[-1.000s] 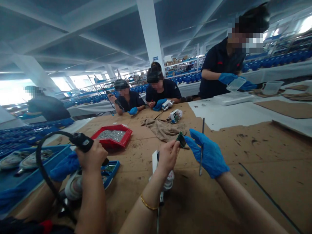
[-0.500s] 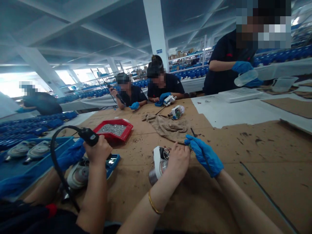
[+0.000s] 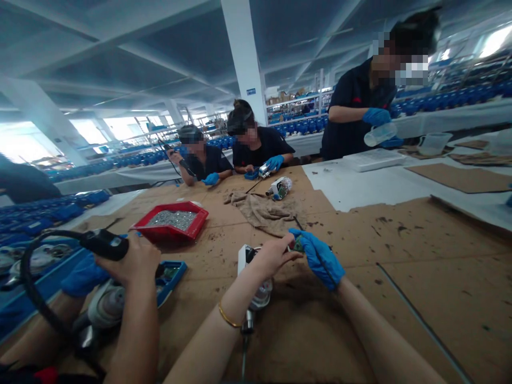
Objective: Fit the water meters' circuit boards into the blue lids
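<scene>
My left hand (image 3: 276,256), bare with a gold bracelet at the wrist, has its fingertips closed at the edge of a small green circuit board (image 3: 298,244). My right hand (image 3: 322,261), in a blue glove, grips that board from the other side. A thin dark rod (image 3: 328,272) also lies through the right hand, its tip sticking out past the fingers. Under my left forearm lies a white-and-metal device (image 3: 262,296) with dark parts at its far end; the forearm hides much of it. Its metal neck (image 3: 248,322) points towards me.
At left, a co-worker's hand (image 3: 136,258) holds a black power tool (image 3: 106,244) over another device (image 3: 108,306). Beyond stand a red bin (image 3: 144,229) of small metal parts, a brown cloth (image 3: 266,213) and an opened device (image 3: 280,188). Co-workers sit and stand opposite.
The view has swung to the right. The device under my left forearm has turned, its metal neck now towards me. My left fingers have shifted at the board, which shows more clearly.
</scene>
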The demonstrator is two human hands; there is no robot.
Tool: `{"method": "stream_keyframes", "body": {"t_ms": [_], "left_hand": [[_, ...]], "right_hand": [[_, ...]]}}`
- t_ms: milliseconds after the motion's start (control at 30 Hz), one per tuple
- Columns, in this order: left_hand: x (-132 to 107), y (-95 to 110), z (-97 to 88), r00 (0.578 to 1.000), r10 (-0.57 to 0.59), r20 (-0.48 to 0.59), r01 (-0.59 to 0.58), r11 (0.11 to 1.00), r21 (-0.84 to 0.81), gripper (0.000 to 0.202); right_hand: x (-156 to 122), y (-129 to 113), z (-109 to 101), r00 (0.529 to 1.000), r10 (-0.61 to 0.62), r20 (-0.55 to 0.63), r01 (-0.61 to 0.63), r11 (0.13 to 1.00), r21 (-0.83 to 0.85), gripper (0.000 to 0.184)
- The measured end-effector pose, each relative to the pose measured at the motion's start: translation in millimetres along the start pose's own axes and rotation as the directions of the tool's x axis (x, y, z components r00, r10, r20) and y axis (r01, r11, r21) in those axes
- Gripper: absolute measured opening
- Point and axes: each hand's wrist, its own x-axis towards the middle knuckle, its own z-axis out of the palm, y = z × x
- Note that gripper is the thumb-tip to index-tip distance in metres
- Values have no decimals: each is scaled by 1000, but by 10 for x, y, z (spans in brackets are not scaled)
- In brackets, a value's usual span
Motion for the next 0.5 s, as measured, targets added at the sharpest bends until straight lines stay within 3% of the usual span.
{"method": "stream_keyframes", "body": {"t_ms": [100,300,500], "left_hand": [[-64,76,-76,1000,28,-5,-28,991,-127,60],[54,247,-191,999,52,10,-50,991,-127,55],[307,45,-430,994,-11,109,24,993,-118,53]], "right_hand": [[-17,-30,15,1000,3,-15,-3,1000,-11,62],[-27,-61,30,1000,2,6,-2,1000,-16,65],[16,69,29,1000,13,3,-12,1000,-23,79]]}}
